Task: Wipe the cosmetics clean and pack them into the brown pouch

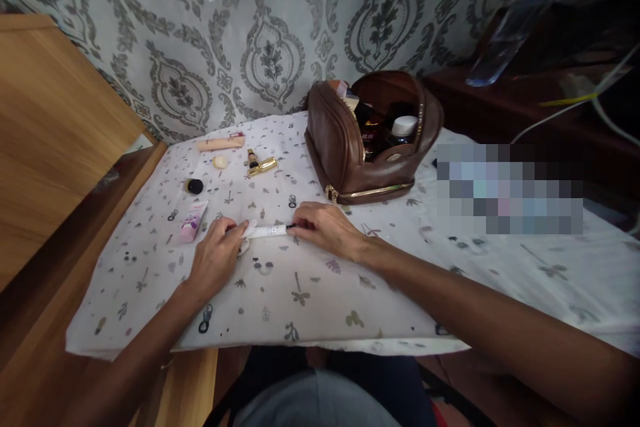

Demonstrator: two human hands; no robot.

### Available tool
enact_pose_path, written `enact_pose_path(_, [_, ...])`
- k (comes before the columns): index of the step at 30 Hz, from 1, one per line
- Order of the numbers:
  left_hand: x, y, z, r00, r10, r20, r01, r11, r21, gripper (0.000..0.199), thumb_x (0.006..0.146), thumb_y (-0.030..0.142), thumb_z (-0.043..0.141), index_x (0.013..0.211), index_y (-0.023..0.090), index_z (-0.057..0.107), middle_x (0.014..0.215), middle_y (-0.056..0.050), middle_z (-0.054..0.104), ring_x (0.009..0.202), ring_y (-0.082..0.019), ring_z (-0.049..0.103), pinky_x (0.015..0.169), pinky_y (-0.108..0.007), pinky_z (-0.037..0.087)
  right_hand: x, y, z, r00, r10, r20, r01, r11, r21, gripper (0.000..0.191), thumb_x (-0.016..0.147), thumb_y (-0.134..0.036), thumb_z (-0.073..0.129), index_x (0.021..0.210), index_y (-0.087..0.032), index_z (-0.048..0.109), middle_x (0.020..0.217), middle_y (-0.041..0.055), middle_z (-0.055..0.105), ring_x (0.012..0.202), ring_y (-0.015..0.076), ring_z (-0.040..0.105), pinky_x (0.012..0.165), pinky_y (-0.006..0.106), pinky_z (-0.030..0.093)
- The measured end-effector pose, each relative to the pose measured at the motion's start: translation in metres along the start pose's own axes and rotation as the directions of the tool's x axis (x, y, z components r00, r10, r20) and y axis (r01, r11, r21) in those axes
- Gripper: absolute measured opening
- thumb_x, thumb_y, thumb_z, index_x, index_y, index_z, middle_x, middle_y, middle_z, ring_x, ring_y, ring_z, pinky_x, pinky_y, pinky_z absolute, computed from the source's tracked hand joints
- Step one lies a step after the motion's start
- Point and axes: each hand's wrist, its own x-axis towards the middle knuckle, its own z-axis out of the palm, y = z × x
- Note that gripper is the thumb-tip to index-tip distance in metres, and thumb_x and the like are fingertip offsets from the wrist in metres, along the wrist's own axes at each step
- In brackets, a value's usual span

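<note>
A slim white tube [270, 231] with small printing and a dark end lies level between my two hands, just over the patterned cloth [300, 317]. My left hand [219, 248] is closed around its left end, with a bit of white, tissue-like material [244, 248] showing under the fingers. At the dark right end, the fingers of my right hand [325, 230] are pinched together. Left of my left hand lies a pink squeeze tube [193, 221]. Behind my right hand stands an open brown cosmetic bag [340, 153], holding a white-capped bottle [404, 127] and other items.
Toward the wall are a black-capped jar [195, 186], a cream-coloured piece [219, 162], a peach tube [220, 143], a gold tube [263, 167] and a small bottle [252, 158]. A wooden panel [65, 147] borders the left. On the right stands a clear bottle [505, 37]; a blurred patch hides something.
</note>
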Motion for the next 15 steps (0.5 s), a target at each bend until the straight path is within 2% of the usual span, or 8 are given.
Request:
enact_pose_path(3, [0.000,-0.003,0.001,1.000,-0.027,0.010,0.027,1.000,-0.016,0.031,0.099,0.021,0.041,0.116,0.019,0.067,0.097,-0.007,0.058,0.090,-0.019,0.055,0.070,-0.029,0.049,-0.001,-0.001,0.001,0.999,-0.039,-0.015,0.039,0.999,-0.017,0.007,0.086,-0.017,0.066,0.093,-0.018,0.067,0.084,0.0021,0.063,0.075,0.0143,0.056,0.068,0.025,0.040])
enact_pose_path(5, [0.001,-0.001,0.000,0.998,-0.051,0.040,0.052,0.998,-0.021,0.032,0.099,0.020,0.041,0.116,0.020,0.067,0.097,-0.006,0.059,0.090,-0.019,0.055,0.072,-0.029,0.049,-0.002,-0.002,0.000,0.998,-0.065,-0.003,0.065,0.998,-0.009,0.007,0.086,-0.015,0.064,0.092,-0.018,0.067,0.085,0.0020,0.062,0.076,0.0143,0.056,0.069,0.025,0.041])
enact_pose_path(10, [0.006,0.003,-0.004,0.995,-0.046,0.088,0.041,0.998,0.055,0.030,0.098,0.018,0.044,0.116,0.020,0.067,0.099,-0.007,0.060,0.092,-0.021,0.056,0.072,-0.030,0.050,-0.003,-0.007,-0.003,0.995,-0.098,0.030,0.096,0.994,0.052,0.010,0.088,-0.021,0.065,0.097,-0.018,0.067,0.082,0.0012,0.061,0.072,0.0137,0.055,0.067,0.025,0.041])
enact_pose_path(12, [0.008,0.008,-0.007,0.995,-0.032,0.095,0.023,0.995,0.100,0.031,0.097,0.015,0.044,0.118,0.020,0.067,0.099,-0.008,0.059,0.092,-0.021,0.057,0.070,-0.029,0.050,-0.004,-0.008,-0.003,0.996,-0.080,0.032,0.078,0.996,0.050,0.006,0.087,-0.019,0.065,0.093,-0.018,0.066,0.079,0.0005,0.061,0.070,0.0131,0.054,0.067,0.025,0.040])
enact_pose_path(15, [0.013,0.021,-0.012,0.996,-0.007,0.087,-0.001,0.996,0.091,0.039,0.096,0.011,0.041,0.130,0.020,0.059,0.100,-0.008,0.059,0.095,-0.021,0.057,0.069,-0.028,0.051,-0.004,-0.009,-0.001,0.997,-0.056,0.045,0.054,0.998,0.025,0.003,0.085,-0.016,0.067,0.086,-0.017,0.064,0.075,-0.0002,0.059,0.068,0.0127,0.052,0.066,0.024,0.038])
